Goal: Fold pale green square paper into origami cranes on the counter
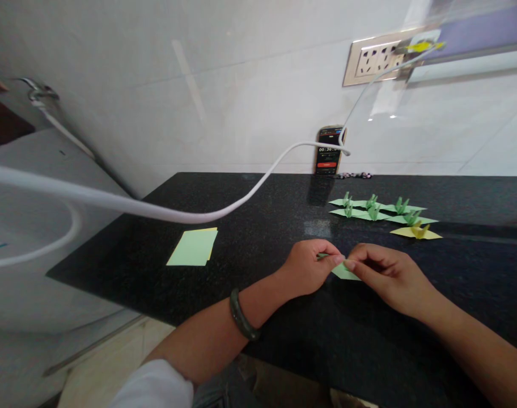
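Note:
A piece of pale green folded paper lies between my two hands over the black countertop. My left hand, with a dark bangle at the wrist, pinches its left side between thumb and fingers. My right hand pinches the same paper from the right, its thumb tip almost meeting the left thumb. The fingers cover much of the paper, so its exact folds are hidden. Just beyond the hands stand several green paper cranes in two rows, wings spread. One yellow paper crane sits in front of them at the right.
On the left of the black countertop lies a stack of green and yellow paper sheets. A phone showing a timer leans against the wall. Its white cable crosses the near left view, and another runs to the wall socket.

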Available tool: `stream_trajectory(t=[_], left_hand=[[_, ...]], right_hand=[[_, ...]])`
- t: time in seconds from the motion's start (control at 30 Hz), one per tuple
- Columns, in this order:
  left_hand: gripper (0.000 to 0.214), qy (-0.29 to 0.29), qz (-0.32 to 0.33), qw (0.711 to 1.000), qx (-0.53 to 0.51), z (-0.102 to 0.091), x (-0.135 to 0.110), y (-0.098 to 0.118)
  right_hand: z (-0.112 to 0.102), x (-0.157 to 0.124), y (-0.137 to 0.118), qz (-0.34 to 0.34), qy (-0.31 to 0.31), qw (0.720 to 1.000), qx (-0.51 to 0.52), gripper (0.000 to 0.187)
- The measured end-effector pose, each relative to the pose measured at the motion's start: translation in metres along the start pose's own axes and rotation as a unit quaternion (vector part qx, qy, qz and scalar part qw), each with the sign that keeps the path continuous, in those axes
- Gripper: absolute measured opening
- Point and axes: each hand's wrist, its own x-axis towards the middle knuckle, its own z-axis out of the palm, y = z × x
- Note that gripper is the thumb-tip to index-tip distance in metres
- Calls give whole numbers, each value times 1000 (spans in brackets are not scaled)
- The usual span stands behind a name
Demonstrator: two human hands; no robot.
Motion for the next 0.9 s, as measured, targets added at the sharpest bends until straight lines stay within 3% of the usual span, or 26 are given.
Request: stream_trajectory(t=[0.13, 0.23, 0.27, 0.33, 0.43, 0.6, 0.67, 0.8, 0.9], left_hand=[[22, 39, -22, 996, -81, 0, 3, -1], [46, 117, -99, 969, -196, -1, 5, 1], [43, 101, -133, 959, -231, -1, 5, 2], [36, 10, -179, 943, -281, -2, 5, 6], [36, -61, -193, 917, -343, -3, 2, 10], [32, -61, -182, 904, -381, -3, 0, 8], [30, -53, -183, 904, -382, -2, 0, 6], [29, -24, -178, 913, -367, -1, 1, 4], [30, -17, -176, 919, -352, -1, 0, 6]], right_hand=[[1, 3, 1, -6, 43, 999, -15, 15], [-1, 6, 2, -52, 166, 983, -57, 11], [-1, 6, 2, -72, 206, 973, -76, 9], [-2, 4, 2, -114, 243, 956, -115, 8], [-3, 1, 0, -178, 217, 946, -162, 13], [-1, -1, -7, -242, 139, 941, -193, 16], [0, 0, -9, -233, 140, 948, -166, 13], [2, 3, -10, -123, 217, 963, -98, 20], [3, 4, -8, -67, 210, 973, -68, 17]])
